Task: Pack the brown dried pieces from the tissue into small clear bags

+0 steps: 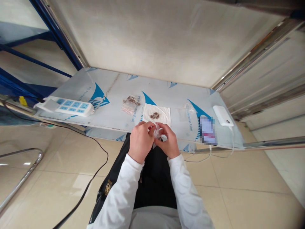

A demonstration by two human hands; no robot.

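Note:
Both my hands are together at the front edge of the film-covered table (pixel 111 117). My left hand (pixel 141 140) pinches one side of a small clear plastic bag (pixel 157 132), and my right hand (pixel 168 140) grips its other side. What is inside the bag, if anything, I cannot make out. Just beyond my fingers, a little pile of brown metal pieces (pixel 154 115) lies on a white cloth or paper sheet (pixel 164 111). To the left of that sheet rests a clear bag of similar brown pieces (pixel 131 103).
A white power strip (pixel 75 107) with blue sockets lies at the left. An empty-looking clear bag (pixel 188 109) is right of the sheet. Farther right are a phone (pixel 208 130) and a white power bank (pixel 222 116) with cables. A black cable (pixel 105 156) hangs over the floor.

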